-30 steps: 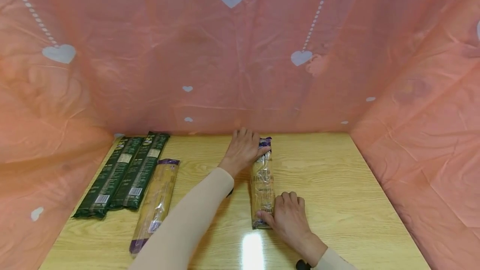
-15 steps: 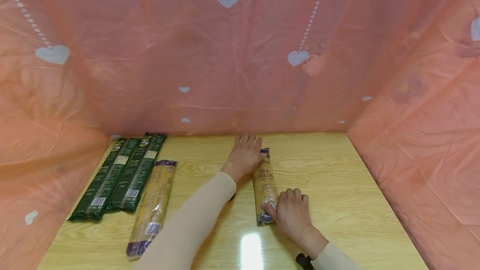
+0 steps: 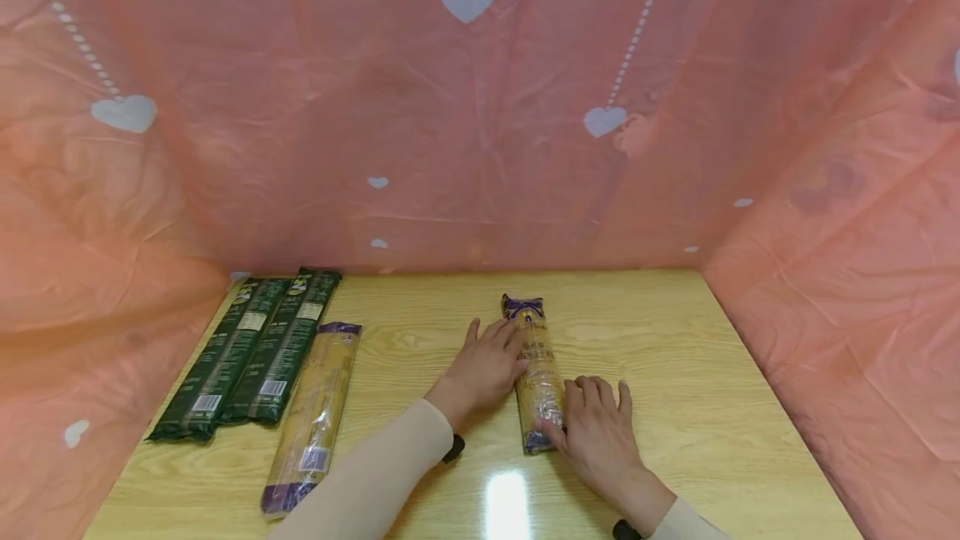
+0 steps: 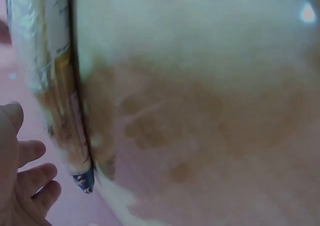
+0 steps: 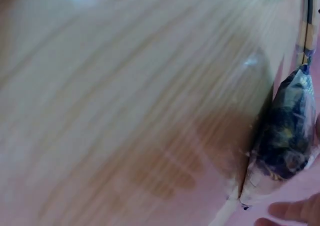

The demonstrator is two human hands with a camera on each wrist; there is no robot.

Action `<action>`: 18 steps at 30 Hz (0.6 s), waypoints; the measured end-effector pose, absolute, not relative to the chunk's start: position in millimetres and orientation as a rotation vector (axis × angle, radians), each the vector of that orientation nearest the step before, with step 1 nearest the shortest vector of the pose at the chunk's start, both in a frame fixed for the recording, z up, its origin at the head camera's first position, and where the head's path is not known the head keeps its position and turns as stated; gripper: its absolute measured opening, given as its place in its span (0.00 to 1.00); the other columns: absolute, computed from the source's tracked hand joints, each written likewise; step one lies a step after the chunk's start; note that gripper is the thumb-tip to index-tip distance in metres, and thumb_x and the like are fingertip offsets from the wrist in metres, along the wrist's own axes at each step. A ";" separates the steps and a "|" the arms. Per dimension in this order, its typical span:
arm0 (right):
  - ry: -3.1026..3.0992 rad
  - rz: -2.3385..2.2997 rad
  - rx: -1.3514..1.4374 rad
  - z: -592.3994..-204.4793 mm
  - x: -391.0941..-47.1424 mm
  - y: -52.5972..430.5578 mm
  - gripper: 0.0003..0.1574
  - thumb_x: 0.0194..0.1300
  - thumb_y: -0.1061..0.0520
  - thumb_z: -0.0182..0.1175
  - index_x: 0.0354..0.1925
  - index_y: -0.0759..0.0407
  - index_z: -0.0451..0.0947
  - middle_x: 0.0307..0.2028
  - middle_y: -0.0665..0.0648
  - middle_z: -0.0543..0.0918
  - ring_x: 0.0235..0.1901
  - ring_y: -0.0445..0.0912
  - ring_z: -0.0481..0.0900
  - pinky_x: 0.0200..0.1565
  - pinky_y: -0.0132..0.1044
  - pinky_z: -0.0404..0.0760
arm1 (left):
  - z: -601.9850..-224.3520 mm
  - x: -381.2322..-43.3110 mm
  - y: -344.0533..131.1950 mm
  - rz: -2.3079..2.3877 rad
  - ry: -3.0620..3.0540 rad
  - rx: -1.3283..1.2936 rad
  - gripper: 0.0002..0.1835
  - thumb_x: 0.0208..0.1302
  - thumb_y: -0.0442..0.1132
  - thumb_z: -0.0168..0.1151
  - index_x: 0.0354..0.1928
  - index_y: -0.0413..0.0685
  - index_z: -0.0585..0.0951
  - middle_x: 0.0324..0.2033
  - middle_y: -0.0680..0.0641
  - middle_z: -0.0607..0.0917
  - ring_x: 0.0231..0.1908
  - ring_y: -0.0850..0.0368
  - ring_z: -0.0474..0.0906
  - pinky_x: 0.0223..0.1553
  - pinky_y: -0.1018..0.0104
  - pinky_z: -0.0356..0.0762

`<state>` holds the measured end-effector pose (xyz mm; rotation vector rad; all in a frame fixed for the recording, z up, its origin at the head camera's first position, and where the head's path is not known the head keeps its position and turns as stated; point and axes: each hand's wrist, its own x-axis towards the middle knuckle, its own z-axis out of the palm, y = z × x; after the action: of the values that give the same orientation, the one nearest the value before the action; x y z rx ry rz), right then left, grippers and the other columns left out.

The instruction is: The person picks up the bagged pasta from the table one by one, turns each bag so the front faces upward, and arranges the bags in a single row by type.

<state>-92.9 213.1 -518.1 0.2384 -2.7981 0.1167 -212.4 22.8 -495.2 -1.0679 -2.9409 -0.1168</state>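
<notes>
A long clear pack of spaghetti [image 3: 538, 377] with purple ends lies on the table right of centre, tilted slightly with its far end to the left. My left hand [image 3: 483, 369] is at its left side, fingertips at the upper part and fingers loosely bent. In the left wrist view those fingers [image 4: 37, 178] appear beside the pack, not wrapped round it. At the near end, the thumb of my right hand [image 3: 603, 440] rests at the pack's edge while the other fingers spread to its right. The right wrist view shows the pack's dark purple end [image 5: 287, 131] close to some fingertips [image 5: 292, 211].
Another spaghetti pack [image 3: 318, 407] with purple ends lies on the left, partly behind my left forearm. Beyond it, two dark green packs [image 3: 281, 348] lie side by side. A pink curtain with hearts [image 3: 480, 148] encloses the wood-grain table [image 3: 675, 340] at the back and sides.
My left hand has come off the spaghetti pack's far end and moved nearer, uncovering the purple tip. The pack's printed face has turned more upward and its near end has shifted slightly right.
</notes>
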 end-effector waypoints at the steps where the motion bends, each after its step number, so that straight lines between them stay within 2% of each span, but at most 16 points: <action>1: -2.810 0.112 0.270 -517.8 -92.2 214.0 0.45 0.68 0.27 0.64 0.58 0.65 0.81 0.58 0.66 0.82 0.64 0.65 0.76 0.66 0.74 0.65 | -496.5 -209.7 22.2 -0.115 -2.958 -1.072 0.32 0.85 0.59 0.42 0.81 0.51 0.64 0.79 0.46 0.67 0.81 0.48 0.59 0.79 0.34 0.53; 3: -2.859 0.102 0.338 -516.6 -91.4 214.6 0.48 0.71 0.29 0.61 0.70 0.63 0.76 0.67 0.65 0.79 0.72 0.65 0.71 0.68 0.77 0.62 | -499.8 -205.4 20.8 -0.102 -2.995 -1.081 0.35 0.85 0.61 0.39 0.83 0.51 0.61 0.81 0.46 0.64 0.81 0.49 0.57 0.79 0.35 0.52; 6: -2.942 0.096 0.430 -515.6 -91.6 212.5 0.46 0.77 0.31 0.54 0.76 0.60 0.70 0.75 0.62 0.72 0.78 0.65 0.62 0.70 0.77 0.58 | -504.5 -201.7 17.9 -0.086 -3.049 -1.103 0.38 0.84 0.64 0.36 0.84 0.49 0.57 0.83 0.46 0.59 0.83 0.50 0.53 0.80 0.36 0.50; 10: -3.001 0.099 0.460 -515.2 -92.0 208.1 0.44 0.81 0.34 0.50 0.78 0.62 0.67 0.78 0.61 0.67 0.81 0.64 0.57 0.72 0.77 0.55 | -508.8 -201.5 15.1 -0.081 -3.086 -1.140 0.40 0.84 0.65 0.35 0.85 0.48 0.53 0.84 0.46 0.55 0.84 0.51 0.48 0.81 0.38 0.49; 18: -2.971 0.113 0.418 -515.8 -92.1 205.9 0.44 0.80 0.35 0.53 0.77 0.63 0.67 0.77 0.62 0.69 0.80 0.62 0.59 0.72 0.77 0.56 | -511.4 -206.5 16.9 -0.120 -3.088 -1.208 0.40 0.84 0.65 0.35 0.85 0.48 0.52 0.84 0.46 0.53 0.84 0.51 0.45 0.82 0.42 0.46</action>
<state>-92.1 205.9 -515.8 0.4182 -2.9710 0.1133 -206.5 16.9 -511.4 -1.2080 -3.0881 -0.1204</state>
